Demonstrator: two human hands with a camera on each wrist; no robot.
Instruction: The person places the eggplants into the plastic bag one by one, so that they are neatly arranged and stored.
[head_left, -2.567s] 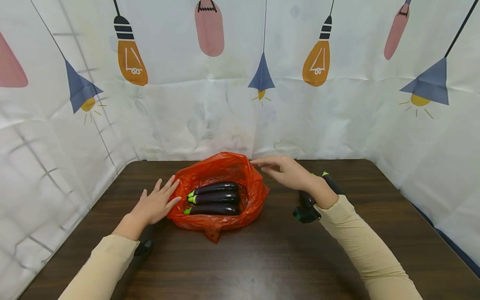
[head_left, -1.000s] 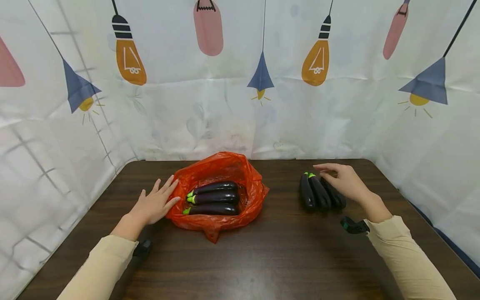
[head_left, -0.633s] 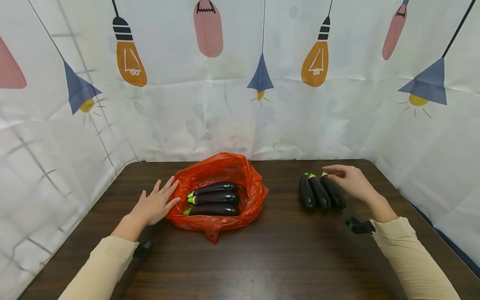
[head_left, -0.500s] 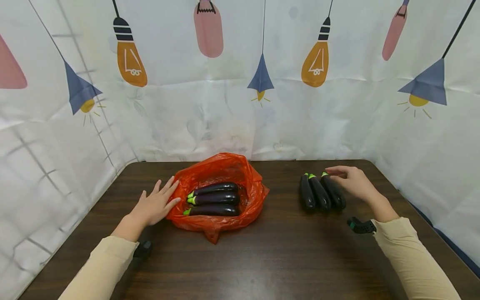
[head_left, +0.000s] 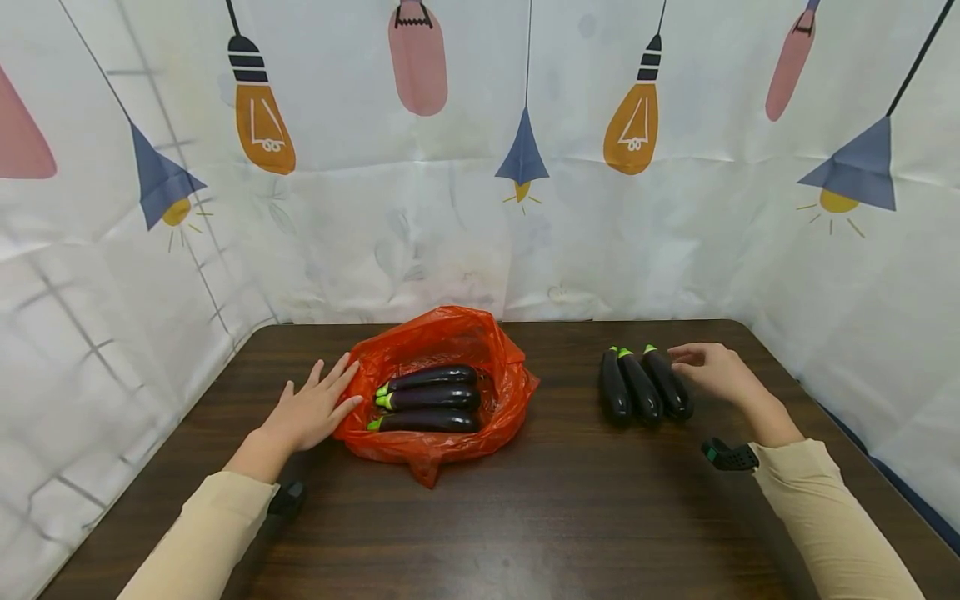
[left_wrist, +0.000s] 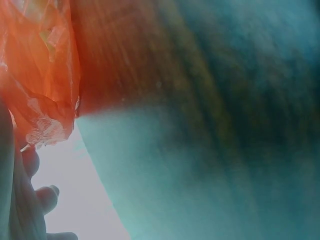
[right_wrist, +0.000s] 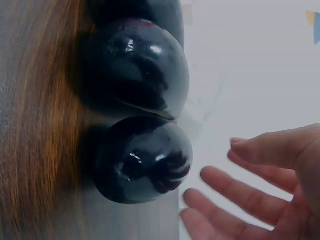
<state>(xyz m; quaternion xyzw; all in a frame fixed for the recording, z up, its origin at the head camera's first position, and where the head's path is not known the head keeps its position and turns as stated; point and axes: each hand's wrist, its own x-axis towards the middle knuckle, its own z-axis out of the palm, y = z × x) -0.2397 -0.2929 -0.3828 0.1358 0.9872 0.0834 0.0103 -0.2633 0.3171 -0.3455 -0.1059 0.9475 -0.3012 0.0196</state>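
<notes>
A red plastic bag (head_left: 517, 400) lies with its mouth spread wide, and three dark eggplants (head_left: 431, 397) with green stem ends rest inside it. My left hand (head_left: 303, 412), fingers spread, rests at the bag's left rim; the left wrist view shows its fingertips right at the red plastic (left_wrist: 45, 80). Three more eggplants (head_left: 637, 387) lie side by side on the table at the right. Just right of the rightmost eggplant (head_left: 666, 383) is my right hand (head_left: 720, 371), loosely bent and holding nothing. The right wrist view has its fingers (right_wrist: 250, 195) apart from the nearest eggplant (right_wrist: 145, 160).
The dark wooden table (head_left: 480, 533) reaches back to a white cloth (head_left: 337, 225) printed with lamps and bulbs. Cloth also hangs along the left and right sides. A black band (head_left: 727, 456) sits on the right wrist.
My right hand has moved from the bag's right rim over to the eggplants at the right, then slightly farther right past them. The left hand, bag and eggplants stay where they were.
</notes>
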